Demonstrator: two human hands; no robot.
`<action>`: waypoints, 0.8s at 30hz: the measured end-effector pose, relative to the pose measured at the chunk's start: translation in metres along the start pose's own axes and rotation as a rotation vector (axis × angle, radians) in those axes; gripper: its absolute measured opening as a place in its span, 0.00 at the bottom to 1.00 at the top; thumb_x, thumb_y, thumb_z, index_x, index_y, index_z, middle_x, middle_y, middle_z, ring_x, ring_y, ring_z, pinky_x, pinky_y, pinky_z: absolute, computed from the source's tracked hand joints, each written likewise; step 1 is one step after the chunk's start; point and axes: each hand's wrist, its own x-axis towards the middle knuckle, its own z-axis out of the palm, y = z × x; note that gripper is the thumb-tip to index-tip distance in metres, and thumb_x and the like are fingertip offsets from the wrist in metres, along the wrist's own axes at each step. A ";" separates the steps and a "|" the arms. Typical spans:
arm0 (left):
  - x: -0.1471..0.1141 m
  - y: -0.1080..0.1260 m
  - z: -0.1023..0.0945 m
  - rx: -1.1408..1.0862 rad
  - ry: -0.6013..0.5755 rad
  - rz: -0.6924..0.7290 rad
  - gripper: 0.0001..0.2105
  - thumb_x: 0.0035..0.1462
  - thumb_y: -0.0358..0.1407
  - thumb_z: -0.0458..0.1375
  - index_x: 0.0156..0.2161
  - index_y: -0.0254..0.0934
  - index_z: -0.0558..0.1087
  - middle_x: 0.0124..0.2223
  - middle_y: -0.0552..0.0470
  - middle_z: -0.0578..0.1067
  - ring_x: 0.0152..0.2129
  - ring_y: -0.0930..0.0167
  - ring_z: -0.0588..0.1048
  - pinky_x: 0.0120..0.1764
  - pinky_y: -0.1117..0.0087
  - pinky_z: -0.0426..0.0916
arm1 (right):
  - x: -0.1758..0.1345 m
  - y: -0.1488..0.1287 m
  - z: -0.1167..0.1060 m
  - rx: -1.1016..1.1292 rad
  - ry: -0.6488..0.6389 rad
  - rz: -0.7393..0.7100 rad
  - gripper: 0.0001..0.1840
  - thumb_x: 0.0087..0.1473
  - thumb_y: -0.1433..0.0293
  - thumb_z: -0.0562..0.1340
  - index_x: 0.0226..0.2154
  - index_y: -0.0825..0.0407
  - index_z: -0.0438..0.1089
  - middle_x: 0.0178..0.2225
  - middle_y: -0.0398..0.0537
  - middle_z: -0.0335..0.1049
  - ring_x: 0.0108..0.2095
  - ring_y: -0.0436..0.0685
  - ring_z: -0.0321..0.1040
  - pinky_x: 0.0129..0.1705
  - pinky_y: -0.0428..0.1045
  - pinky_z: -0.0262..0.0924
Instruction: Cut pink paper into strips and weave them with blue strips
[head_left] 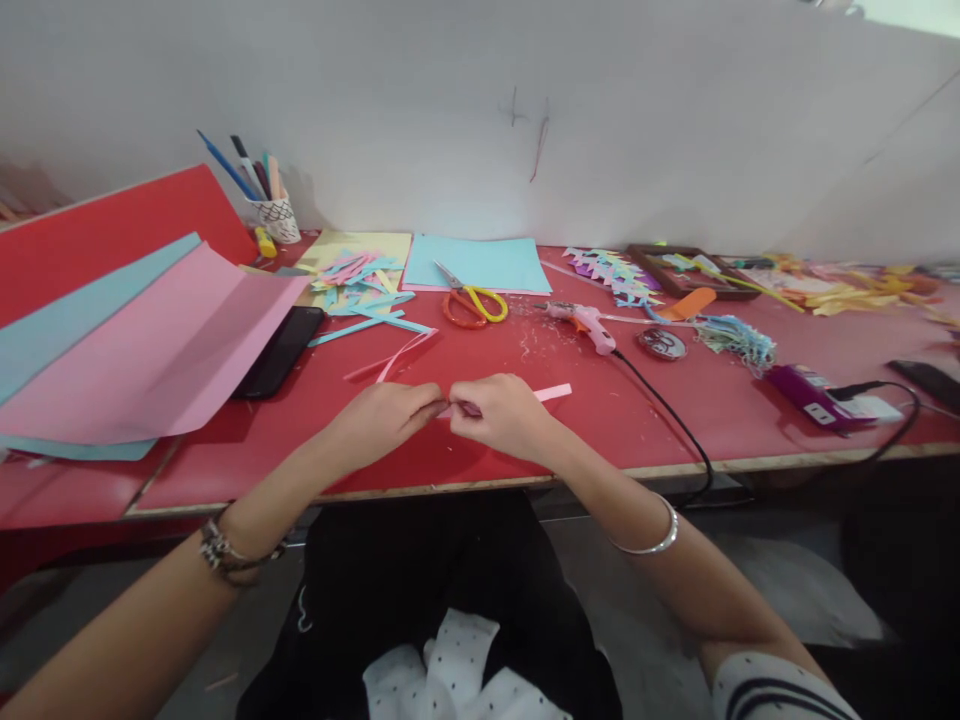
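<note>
Close to the table's front edge, my left hand (390, 420) and my right hand (499, 415) meet with fingertips almost touching. Both are closed in a pinch on a narrow pink paper strip (405, 352), whose bent end rises beyond my left fingers. Where the strip passes between the fingers is mostly hidden. Another length of pink paper (555, 392) sticks out behind my right hand; whether it is the same strip I cannot tell. Beyond the hands lie scissors (480, 303) with one red and one yellow handle.
A pink glue gun (589, 322) trails a black cord on the right towards a purple power box (814, 400). Cut paper strips (360, 275) lie beside blue sheets (480, 262). At left are large pink paper (165, 350), a black phone (281, 350) and a pen cup (277, 218).
</note>
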 end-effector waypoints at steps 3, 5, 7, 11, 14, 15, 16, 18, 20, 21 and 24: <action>-0.002 -0.004 0.001 0.040 -0.021 0.024 0.13 0.58 0.37 0.41 0.28 0.37 0.64 0.23 0.53 0.70 0.20 0.72 0.70 0.23 0.74 0.54 | 0.000 0.008 0.001 0.087 0.013 -0.015 0.05 0.41 0.73 0.53 0.17 0.53 0.61 0.16 0.38 0.54 0.19 0.46 0.46 0.24 0.44 0.39; -0.004 -0.006 0.000 0.046 -0.008 0.036 0.13 0.58 0.37 0.41 0.29 0.36 0.65 0.24 0.52 0.71 0.22 0.71 0.71 0.25 0.74 0.55 | -0.001 0.014 0.000 0.208 0.011 -0.044 0.05 0.39 0.73 0.52 0.17 0.53 0.59 0.16 0.37 0.52 0.19 0.44 0.46 0.24 0.43 0.41; -0.006 -0.008 0.000 0.030 0.000 0.041 0.13 0.58 0.38 0.41 0.30 0.37 0.65 0.26 0.51 0.73 0.24 0.70 0.72 0.26 0.74 0.57 | -0.003 0.020 -0.001 0.323 0.005 -0.074 0.04 0.38 0.73 0.51 0.16 0.53 0.57 0.16 0.37 0.50 0.19 0.44 0.46 0.24 0.42 0.43; -0.008 -0.010 -0.003 0.011 -0.026 0.006 0.15 0.57 0.40 0.39 0.30 0.37 0.65 0.26 0.51 0.73 0.24 0.69 0.72 0.27 0.73 0.58 | -0.008 0.030 -0.006 0.392 0.004 -0.071 0.04 0.37 0.73 0.50 0.15 0.53 0.55 0.15 0.37 0.49 0.19 0.44 0.45 0.23 0.41 0.43; -0.009 -0.010 -0.006 -0.008 -0.029 -0.026 0.16 0.57 0.41 0.38 0.29 0.37 0.65 0.25 0.50 0.72 0.24 0.69 0.72 0.27 0.73 0.58 | -0.012 0.037 -0.010 0.377 0.010 -0.042 0.04 0.36 0.72 0.50 0.15 0.53 0.54 0.15 0.36 0.49 0.19 0.44 0.44 0.23 0.41 0.43; -0.010 -0.011 -0.007 -0.014 -0.025 -0.032 0.17 0.56 0.42 0.37 0.29 0.37 0.64 0.25 0.51 0.72 0.24 0.69 0.71 0.27 0.73 0.58 | -0.013 0.038 -0.011 0.373 0.012 -0.032 0.04 0.36 0.72 0.50 0.15 0.53 0.54 0.15 0.37 0.49 0.19 0.44 0.44 0.23 0.41 0.43; -0.010 -0.011 -0.008 -0.019 -0.022 -0.037 0.17 0.56 0.43 0.37 0.28 0.37 0.64 0.25 0.51 0.72 0.23 0.69 0.71 0.27 0.73 0.58 | -0.013 0.041 -0.012 0.369 0.013 -0.023 0.04 0.36 0.72 0.50 0.15 0.53 0.54 0.14 0.37 0.48 0.19 0.44 0.44 0.23 0.42 0.42; -0.011 -0.013 -0.009 -0.025 -0.015 -0.047 0.17 0.55 0.44 0.37 0.27 0.38 0.63 0.24 0.52 0.71 0.23 0.69 0.71 0.27 0.73 0.58 | -0.015 0.045 -0.014 0.365 0.010 -0.015 0.04 0.35 0.72 0.50 0.14 0.53 0.54 0.14 0.37 0.48 0.18 0.44 0.44 0.22 0.42 0.42; -0.012 -0.015 -0.011 -0.037 -0.011 -0.055 0.16 0.55 0.44 0.38 0.26 0.38 0.63 0.23 0.52 0.71 0.22 0.70 0.70 0.27 0.73 0.58 | -0.017 0.050 -0.015 0.361 0.010 -0.012 0.05 0.35 0.71 0.50 0.14 0.53 0.53 0.14 0.37 0.48 0.18 0.44 0.44 0.22 0.42 0.41; -0.013 -0.016 -0.012 -0.046 -0.009 -0.061 0.16 0.55 0.44 0.38 0.26 0.38 0.62 0.23 0.53 0.70 0.22 0.70 0.69 0.26 0.73 0.57 | -0.018 0.053 -0.016 0.358 0.011 -0.009 0.05 0.36 0.71 0.50 0.14 0.53 0.53 0.14 0.37 0.48 0.18 0.44 0.44 0.22 0.42 0.40; -0.016 -0.021 -0.014 -0.067 -0.004 -0.082 0.15 0.54 0.43 0.39 0.25 0.38 0.61 0.22 0.54 0.69 0.20 0.72 0.68 0.25 0.74 0.56 | -0.023 0.061 -0.019 0.348 0.003 0.005 0.06 0.36 0.71 0.49 0.14 0.53 0.53 0.14 0.37 0.48 0.18 0.44 0.43 0.22 0.42 0.39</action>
